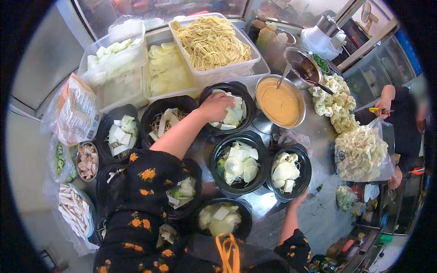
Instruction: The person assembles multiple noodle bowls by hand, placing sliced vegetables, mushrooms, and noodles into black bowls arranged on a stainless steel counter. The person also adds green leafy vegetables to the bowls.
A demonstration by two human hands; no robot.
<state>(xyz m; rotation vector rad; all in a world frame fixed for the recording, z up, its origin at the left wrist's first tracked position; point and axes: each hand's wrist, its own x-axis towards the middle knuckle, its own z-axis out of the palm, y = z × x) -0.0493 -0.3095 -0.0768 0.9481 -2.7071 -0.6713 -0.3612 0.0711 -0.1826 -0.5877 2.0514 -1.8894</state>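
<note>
My left arm stretches across the table, and my left hand lies over the white vegetable slices in a black bowl at the far middle. Its fingers look extended on the food; their tips are partly hidden. Nearer and to the right, my right hand grips the lower side of a smaller black bowl. That bowl holds cauliflower, pale round slices and a white block. Between them stands another black bowl with bean sprouts, pale slices and white pieces. More filled black bowls, including one nearest me, surround my left sleeve.
Behind the bowls stand a tub of noodles, tubs of cut vegetables and a steel bowl of orange sauce with a spoon. Cauliflower is heaped at right. Another person's hand holds a yellow-handled tool beside bagged cauliflower.
</note>
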